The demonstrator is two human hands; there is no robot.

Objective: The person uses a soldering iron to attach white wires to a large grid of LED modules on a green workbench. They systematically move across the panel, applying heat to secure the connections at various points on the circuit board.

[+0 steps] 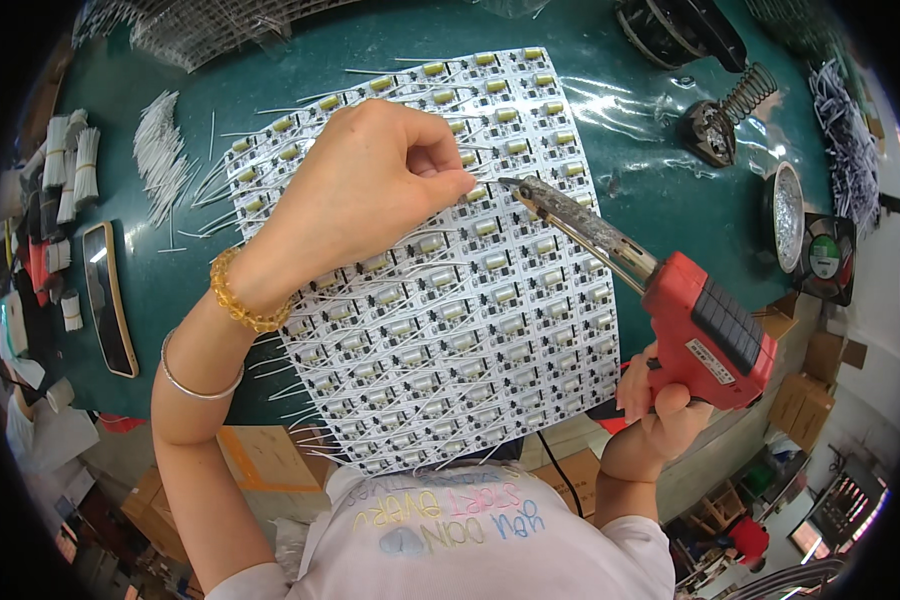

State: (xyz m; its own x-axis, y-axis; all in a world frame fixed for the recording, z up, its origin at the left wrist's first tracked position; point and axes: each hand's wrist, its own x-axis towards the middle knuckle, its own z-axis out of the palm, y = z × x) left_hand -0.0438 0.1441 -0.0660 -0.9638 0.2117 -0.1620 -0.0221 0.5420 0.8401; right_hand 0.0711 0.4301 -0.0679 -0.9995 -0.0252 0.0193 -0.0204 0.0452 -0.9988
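A large white panel of small circuit boards (526, 330) lies in front of me, with rows of yellowish cylindrical components and thin white wires across it. My left hand (365, 185) reaches over the panel's upper middle, thumb and forefinger pinched together. Whatever sits between those fingertips is too small to make out. In my right hand (668, 412) is a red soldering gun (705, 335), gripped by its handle. Its dark metal tip points left and comes close to my left fingertips, over one of the components. Whether the tip touches the board, I cannot tell.
Loose white wires (160, 145) lie left of the panel, near bundled wires (86, 165) and a phone (110, 300). At the right are a coiled soldering-iron stand (715, 130), a metal bowl (787, 215) and a solder spool (826, 257). A black round object (660, 30) sits at the far right.
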